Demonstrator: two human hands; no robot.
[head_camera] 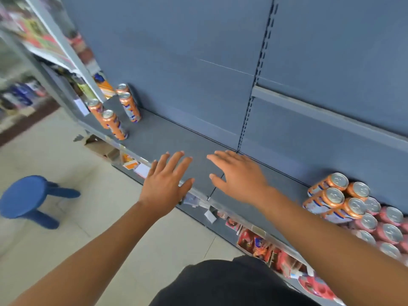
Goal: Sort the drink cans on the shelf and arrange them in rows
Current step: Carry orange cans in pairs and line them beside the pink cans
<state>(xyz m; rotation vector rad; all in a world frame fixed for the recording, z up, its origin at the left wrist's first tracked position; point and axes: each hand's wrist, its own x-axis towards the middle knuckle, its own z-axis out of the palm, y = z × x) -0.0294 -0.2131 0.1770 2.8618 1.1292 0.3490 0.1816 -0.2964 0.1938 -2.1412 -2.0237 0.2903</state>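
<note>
My left hand [167, 180] and right hand [240, 175] are flat, fingers spread, holding nothing, over the bare middle of the shelf [176, 138] by its front edge. The 4 orange cans [129, 107] at the left end stand in 2 short rows. The mixed orange-and-pink cluster [335, 202] at the right end looks unsorted, so I judge most work remains.

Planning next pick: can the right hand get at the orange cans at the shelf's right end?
Probably yes. The right hand is open and empty over bare shelf, and nothing stands between it and those orange cans.
</note>
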